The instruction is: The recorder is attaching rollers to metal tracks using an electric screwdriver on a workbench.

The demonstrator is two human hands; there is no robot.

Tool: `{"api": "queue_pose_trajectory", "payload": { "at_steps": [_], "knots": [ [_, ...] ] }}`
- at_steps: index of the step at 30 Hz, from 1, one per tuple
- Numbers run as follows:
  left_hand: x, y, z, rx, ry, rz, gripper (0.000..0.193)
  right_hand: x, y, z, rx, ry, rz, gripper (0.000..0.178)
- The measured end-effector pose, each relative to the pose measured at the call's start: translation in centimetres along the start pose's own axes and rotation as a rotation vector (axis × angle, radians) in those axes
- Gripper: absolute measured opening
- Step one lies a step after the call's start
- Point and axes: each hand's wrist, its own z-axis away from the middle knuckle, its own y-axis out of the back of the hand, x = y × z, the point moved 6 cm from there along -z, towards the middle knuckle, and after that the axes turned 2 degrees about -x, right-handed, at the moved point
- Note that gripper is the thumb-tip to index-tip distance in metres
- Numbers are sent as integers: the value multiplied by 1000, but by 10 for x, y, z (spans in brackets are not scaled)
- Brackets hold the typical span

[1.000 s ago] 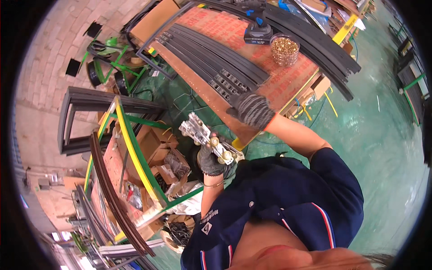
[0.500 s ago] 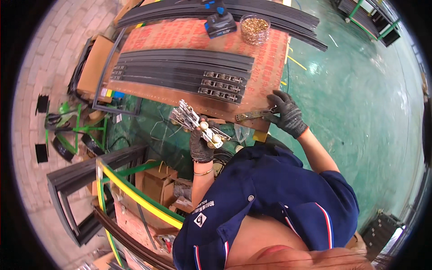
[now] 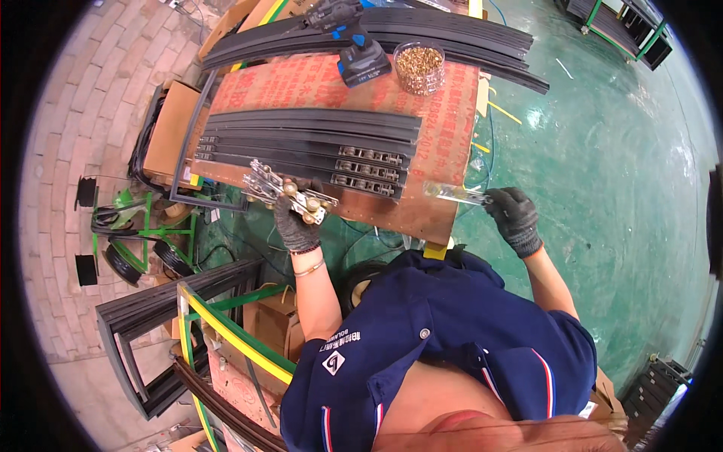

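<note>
In a dark knitted glove, my left hand (image 3: 295, 227) is closed around a bunch of metal roller fittings (image 3: 265, 184) with round, pale wheels and thin arms. The bunch is over the near edge of the table, by the dark profiles. My right hand (image 3: 515, 223), gloved the same way, pinches one end of a flat metal strip (image 3: 458, 193). That strip points left over the table's right corner and looks blurred. Dark metal profiles (image 3: 301, 135) lie side by side on the table, with several roller blocks (image 3: 369, 170) on their right ends.
A red-printed brown sheet covers the table (image 3: 433, 211). On it stand a cordless drill (image 3: 361, 60) and a clear tub of small brass-coloured screws (image 3: 419, 69). Longer dark profiles (image 3: 459, 34) lie behind them. A yellow-and-green frame (image 3: 233, 331) and a dark frame (image 3: 120, 339) stand at my left.
My left hand has moved left with the fittings. My right hand has moved to the right and slightly nearer, carrying the strip away from the table's front edge. The view has shifted a little.
</note>
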Motion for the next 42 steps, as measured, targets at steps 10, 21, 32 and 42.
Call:
{"api": "queue_pose_trajectory", "payload": {
  "at_steps": [10,21,32,42],
  "knots": [
    [1,28,-123,26,103,-100,23,18,-14,-29,142,-87,101,16],
    [-26,88,-173,109,284,-171,35,11,-22,-27,111,-163,174,22],
    [-26,92,-173,115,273,-165,39,8,-30,-40,31,-150,179,20],
    [-31,97,-173,172,261,-267,43,0,-47,-71,-104,-151,101,24]
  ]
}}
